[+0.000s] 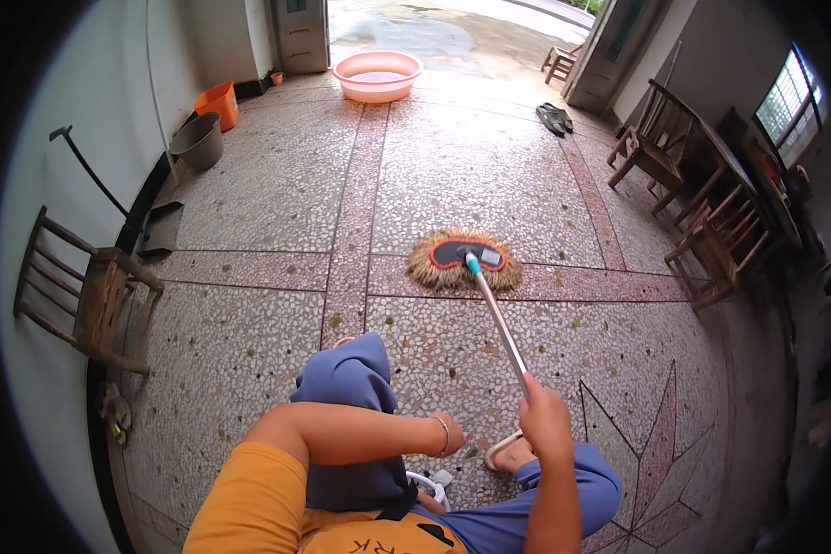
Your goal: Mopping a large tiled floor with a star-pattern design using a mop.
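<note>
My right hand (546, 415) is closed around the metal handle (502, 324) of a mop. The handle slants up and left to the mop's shaggy brown head (465, 260), which rests on the speckled terrazzo floor (284, 187). A red-edged dark pad with a teal joint tops the head. My left hand (457, 438), with a bracelet at the wrist, is near my knees, left of the handle and apart from it; its fingers are mostly turned away, so whether it holds anything cannot be told. Below it, a white curved object (435, 483) shows partly between my legs.
A pink basin (377, 90) stands at the open doorway, with dark slippers (554, 119) to its right. Wooden chairs (654, 163) line the right wall. At left are a wooden chair (104, 298), a long-handled dustpan (161, 225), a grey bucket (197, 147) and an orange bin (218, 104).
</note>
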`<state>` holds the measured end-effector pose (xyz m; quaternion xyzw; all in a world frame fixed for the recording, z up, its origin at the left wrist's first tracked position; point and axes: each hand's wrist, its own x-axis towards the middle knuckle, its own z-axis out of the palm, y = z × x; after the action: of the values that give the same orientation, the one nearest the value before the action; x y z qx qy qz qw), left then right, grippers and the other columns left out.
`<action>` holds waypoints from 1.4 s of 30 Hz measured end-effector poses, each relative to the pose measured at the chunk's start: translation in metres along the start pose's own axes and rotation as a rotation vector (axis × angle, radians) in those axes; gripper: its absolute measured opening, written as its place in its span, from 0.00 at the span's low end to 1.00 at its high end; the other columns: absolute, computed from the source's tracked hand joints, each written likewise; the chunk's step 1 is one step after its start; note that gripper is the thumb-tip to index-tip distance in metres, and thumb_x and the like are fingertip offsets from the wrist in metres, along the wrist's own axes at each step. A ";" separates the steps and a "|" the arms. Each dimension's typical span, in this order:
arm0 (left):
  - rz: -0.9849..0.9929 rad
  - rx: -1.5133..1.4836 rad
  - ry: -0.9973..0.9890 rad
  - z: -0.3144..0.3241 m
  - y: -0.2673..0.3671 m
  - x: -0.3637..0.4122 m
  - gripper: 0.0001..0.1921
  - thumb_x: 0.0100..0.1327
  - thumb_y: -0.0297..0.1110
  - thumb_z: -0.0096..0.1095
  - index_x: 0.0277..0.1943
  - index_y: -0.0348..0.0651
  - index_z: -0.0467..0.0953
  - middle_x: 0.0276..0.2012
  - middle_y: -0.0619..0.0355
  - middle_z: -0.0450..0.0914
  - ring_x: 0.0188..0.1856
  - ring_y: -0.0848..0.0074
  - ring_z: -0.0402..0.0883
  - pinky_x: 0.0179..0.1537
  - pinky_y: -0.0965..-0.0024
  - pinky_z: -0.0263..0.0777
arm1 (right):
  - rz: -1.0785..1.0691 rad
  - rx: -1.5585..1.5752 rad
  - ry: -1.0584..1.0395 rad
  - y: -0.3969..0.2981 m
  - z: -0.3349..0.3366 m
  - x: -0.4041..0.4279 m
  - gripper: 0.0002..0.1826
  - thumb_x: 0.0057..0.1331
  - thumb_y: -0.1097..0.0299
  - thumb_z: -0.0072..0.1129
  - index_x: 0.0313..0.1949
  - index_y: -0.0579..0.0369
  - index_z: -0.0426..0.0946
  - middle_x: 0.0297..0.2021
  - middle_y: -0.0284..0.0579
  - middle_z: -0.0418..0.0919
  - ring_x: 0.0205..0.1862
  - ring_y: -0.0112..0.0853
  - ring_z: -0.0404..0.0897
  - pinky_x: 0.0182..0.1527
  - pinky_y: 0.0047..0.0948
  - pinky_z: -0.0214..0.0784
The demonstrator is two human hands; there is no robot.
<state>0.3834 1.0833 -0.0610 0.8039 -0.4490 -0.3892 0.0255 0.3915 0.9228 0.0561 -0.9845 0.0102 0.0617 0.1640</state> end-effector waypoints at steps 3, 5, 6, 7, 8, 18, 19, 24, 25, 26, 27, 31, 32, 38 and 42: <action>-0.038 0.017 -0.038 -0.020 -0.004 0.000 0.12 0.53 0.29 0.59 0.42 0.42 0.79 0.41 0.52 0.80 0.43 0.64 0.79 0.38 0.64 0.72 | -0.020 -0.021 0.027 0.012 0.052 0.037 0.22 0.53 0.76 0.52 0.51 0.57 0.68 0.28 0.58 0.75 0.32 0.51 0.74 0.36 0.46 0.66; -0.039 0.031 -0.034 -0.016 -0.010 0.003 0.13 0.53 0.29 0.59 0.42 0.42 0.79 0.42 0.52 0.80 0.43 0.64 0.79 0.38 0.63 0.72 | -0.054 -0.029 0.050 0.006 0.066 0.040 0.24 0.53 0.76 0.51 0.52 0.58 0.67 0.28 0.58 0.74 0.33 0.51 0.74 0.36 0.46 0.66; -0.051 0.020 -0.016 -0.013 -0.012 0.000 0.12 0.53 0.29 0.59 0.42 0.41 0.79 0.42 0.52 0.80 0.44 0.63 0.79 0.38 0.62 0.72 | -0.050 -0.029 0.046 0.000 0.071 0.037 0.25 0.53 0.77 0.50 0.53 0.58 0.66 0.28 0.58 0.74 0.32 0.52 0.74 0.36 0.46 0.67; -0.058 0.011 0.003 -0.013 -0.013 -0.003 0.12 0.53 0.30 0.58 0.42 0.40 0.79 0.41 0.53 0.80 0.44 0.63 0.79 0.38 0.62 0.73 | -0.043 -0.033 0.044 -0.009 0.071 0.032 0.26 0.53 0.77 0.49 0.54 0.58 0.64 0.28 0.59 0.74 0.32 0.52 0.74 0.36 0.46 0.67; -0.063 0.003 0.005 -0.012 -0.013 -0.006 0.12 0.53 0.30 0.58 0.42 0.40 0.79 0.41 0.53 0.80 0.44 0.63 0.79 0.38 0.62 0.73 | -0.053 -0.014 0.018 -0.014 0.067 0.022 0.26 0.54 0.78 0.48 0.55 0.58 0.63 0.28 0.59 0.73 0.32 0.52 0.74 0.36 0.46 0.66; 0.136 0.040 0.058 -0.024 0.020 -0.067 0.17 0.55 0.29 0.54 0.49 0.42 0.73 0.42 0.53 0.79 0.45 0.63 0.78 0.38 0.63 0.73 | -0.020 0.061 -0.286 -0.022 -0.095 -0.127 0.22 0.54 0.75 0.51 0.50 0.53 0.69 0.31 0.57 0.74 0.35 0.52 0.73 0.36 0.44 0.65; 0.140 0.038 0.059 -0.019 0.020 -0.066 0.17 0.55 0.29 0.54 0.49 0.42 0.73 0.42 0.53 0.79 0.45 0.63 0.78 0.38 0.63 0.73 | 0.068 0.097 -0.329 -0.026 -0.105 -0.127 0.18 0.56 0.73 0.52 0.48 0.53 0.71 0.32 0.56 0.74 0.36 0.52 0.73 0.38 0.44 0.65; 0.202 0.060 0.026 -0.018 0.025 -0.066 0.17 0.63 0.31 0.42 0.55 0.44 0.67 0.34 0.51 0.79 0.37 0.61 0.79 0.30 0.62 0.71 | 0.038 -0.062 -0.271 -0.043 -0.084 -0.093 0.21 0.54 0.74 0.53 0.50 0.54 0.69 0.30 0.57 0.74 0.34 0.51 0.73 0.36 0.44 0.65; 0.184 0.058 0.011 -0.018 0.026 -0.066 0.17 0.63 0.31 0.43 0.54 0.44 0.67 0.33 0.51 0.79 0.37 0.62 0.79 0.30 0.62 0.71 | -0.018 -0.070 -0.261 -0.049 -0.075 -0.082 0.24 0.52 0.74 0.54 0.51 0.52 0.69 0.29 0.57 0.74 0.32 0.50 0.74 0.34 0.43 0.66; 0.174 0.054 0.010 -0.018 0.026 -0.065 0.17 0.63 0.31 0.43 0.54 0.44 0.67 0.33 0.51 0.79 0.37 0.62 0.79 0.30 0.62 0.71 | -0.037 -0.088 -0.235 -0.046 -0.058 -0.071 0.24 0.52 0.73 0.55 0.51 0.52 0.69 0.29 0.57 0.74 0.32 0.50 0.74 0.33 0.44 0.66; 0.171 0.050 -0.012 -0.018 0.025 -0.061 0.16 0.62 0.31 0.43 0.53 0.44 0.68 0.33 0.51 0.79 0.37 0.62 0.79 0.31 0.62 0.71 | -0.052 -0.111 -0.204 -0.044 -0.040 -0.059 0.24 0.53 0.72 0.56 0.52 0.52 0.69 0.28 0.56 0.74 0.32 0.50 0.74 0.33 0.44 0.66; 0.032 -0.052 0.020 0.000 0.018 -0.030 0.12 0.54 0.31 0.57 0.42 0.42 0.79 0.44 0.54 0.79 0.43 0.62 0.79 0.35 0.56 0.75 | -0.164 -0.098 -0.104 -0.048 0.021 0.000 0.23 0.56 0.71 0.51 0.54 0.52 0.66 0.28 0.55 0.74 0.31 0.51 0.75 0.33 0.45 0.68; -0.001 -0.027 -0.014 -0.007 0.015 -0.036 0.14 0.59 0.30 0.49 0.48 0.41 0.74 0.38 0.53 0.80 0.42 0.62 0.79 0.37 0.61 0.72 | -0.162 -0.066 -0.098 -0.052 0.037 0.021 0.23 0.55 0.73 0.51 0.53 0.53 0.66 0.28 0.57 0.75 0.31 0.51 0.75 0.34 0.46 0.67; -0.084 -0.061 -0.020 0.011 0.007 0.005 0.14 0.51 0.29 0.62 0.43 0.42 0.79 0.42 0.54 0.79 0.42 0.58 0.79 0.33 0.50 0.75 | -0.175 -0.034 -0.053 -0.060 0.080 0.057 0.24 0.54 0.76 0.50 0.54 0.57 0.66 0.29 0.61 0.75 0.33 0.53 0.75 0.36 0.47 0.67; -0.087 -0.118 0.053 0.024 0.004 0.010 0.14 0.51 0.29 0.61 0.44 0.43 0.79 0.43 0.54 0.79 0.43 0.58 0.78 0.33 0.50 0.75 | -0.226 -0.028 -0.111 -0.044 0.063 0.010 0.23 0.54 0.76 0.50 0.52 0.58 0.66 0.29 0.61 0.74 0.32 0.53 0.74 0.36 0.47 0.66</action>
<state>0.3682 1.0806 -0.0826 0.8296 -0.3893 -0.3945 0.0678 0.3958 0.9849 0.0102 -0.9766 -0.1106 0.0975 0.1567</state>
